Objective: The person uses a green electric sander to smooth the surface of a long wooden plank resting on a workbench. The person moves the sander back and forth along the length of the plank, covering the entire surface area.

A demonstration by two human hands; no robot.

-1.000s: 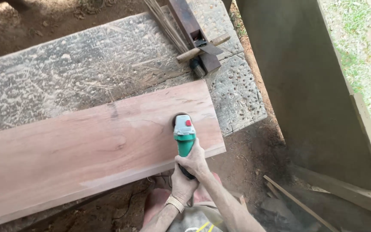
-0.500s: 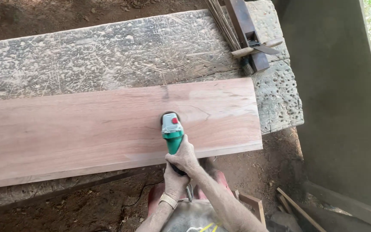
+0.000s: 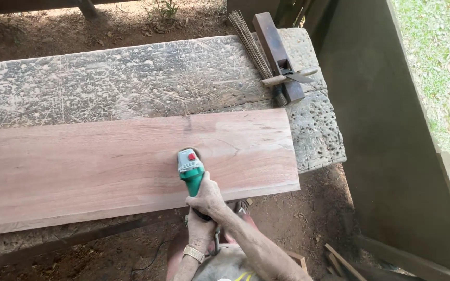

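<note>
A long reddish wooden plank (image 3: 105, 161) lies across a worn grey workbench (image 3: 105, 78). A green and grey angle grinder (image 3: 190, 170) with a red button rests its head on the plank near the front edge. My right hand (image 3: 208, 198) grips the grinder's green body from above. My left hand (image 3: 200, 229), with a watch on the wrist, holds the rear of the same tool just below the right hand.
A wooden hand plane (image 3: 278, 54) and a bundle of thin sticks (image 3: 250, 44) lie at the bench's far right end. A tall grey panel (image 3: 391, 130) stands to the right. Loose wooden slats (image 3: 345, 263) lie on the dirt floor.
The grinder and both hands have moved left along the plank, away from its right end. The view has shifted too.
</note>
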